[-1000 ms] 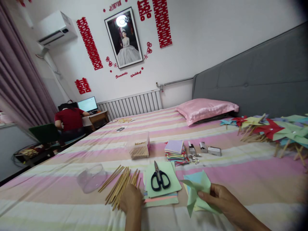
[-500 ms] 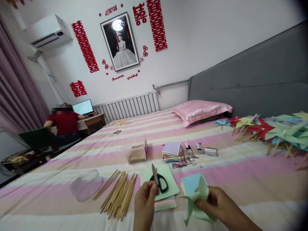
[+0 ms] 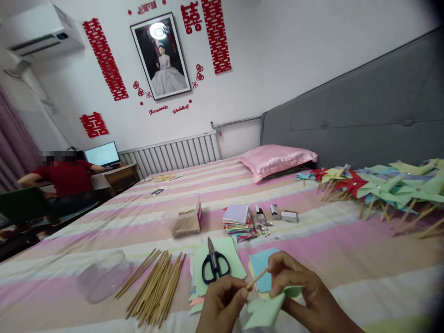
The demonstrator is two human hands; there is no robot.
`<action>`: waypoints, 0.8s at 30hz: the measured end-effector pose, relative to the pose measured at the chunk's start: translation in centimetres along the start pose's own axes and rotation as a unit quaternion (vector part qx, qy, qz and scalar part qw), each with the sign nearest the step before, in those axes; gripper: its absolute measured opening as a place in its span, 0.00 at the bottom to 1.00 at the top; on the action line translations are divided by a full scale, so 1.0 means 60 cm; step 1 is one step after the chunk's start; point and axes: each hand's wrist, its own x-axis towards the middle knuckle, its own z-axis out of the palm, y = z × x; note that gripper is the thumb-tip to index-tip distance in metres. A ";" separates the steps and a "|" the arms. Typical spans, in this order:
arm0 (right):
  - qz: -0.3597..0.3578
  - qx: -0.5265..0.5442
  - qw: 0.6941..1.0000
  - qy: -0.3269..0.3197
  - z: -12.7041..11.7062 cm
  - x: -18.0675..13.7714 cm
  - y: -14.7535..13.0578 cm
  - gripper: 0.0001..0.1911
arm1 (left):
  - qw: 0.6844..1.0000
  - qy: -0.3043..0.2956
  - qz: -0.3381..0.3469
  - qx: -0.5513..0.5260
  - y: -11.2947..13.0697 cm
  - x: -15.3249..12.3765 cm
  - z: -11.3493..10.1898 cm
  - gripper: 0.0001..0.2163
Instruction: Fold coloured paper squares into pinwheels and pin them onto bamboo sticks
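My left hand [image 3: 224, 303] pinches a thin wooden stick [image 3: 257, 278], which slants up to the right. My right hand [image 3: 308, 289] is closed on a pale green paper pinwheel [image 3: 266, 311], with its fingertips at the stick's upper end. Whether the stick touches the pinwheel cannot be made out. Dark-handled scissors [image 3: 214, 263] lie on a pile of green paper sheets [image 3: 236, 267], just beyond my left hand. Blue paper [image 3: 260, 263] lies partly behind my right hand. Left of my hands is a spread of loose wooden sticks [image 3: 156, 291].
A clear plastic lid [image 3: 104, 277] and a clear box of sticks [image 3: 187, 222] stand to the left. Behind the scissors are stacked coloured squares [image 3: 236, 217], small boxes [image 3: 289, 216] and scattered metal pins [image 3: 264, 229]. Finished pinwheels [image 3: 381, 187] stand right. A person [image 3: 65, 178] sits far left.
Both hands have come together, bringing the stick to the right, close to the pinwheel. The pinwheel has tipped over in my right hand. The view has swung slightly right.
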 end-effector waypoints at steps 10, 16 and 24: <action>-0.103 -0.080 0.991 0.037 0.001 0.001 0.011 0.05 | 0.999 -0.013 0.014 -0.048 -0.004 0.003 -0.006 0.13; -0.141 -0.115 0.982 0.054 0.001 0.001 0.011 0.07 | 1.000 -0.008 0.024 -0.017 -0.005 0.000 -0.007 0.11; -0.179 -0.120 0.974 0.071 0.001 -0.001 0.017 0.15 | 1.000 0.008 0.017 0.007 -0.001 -0.002 -0.008 0.07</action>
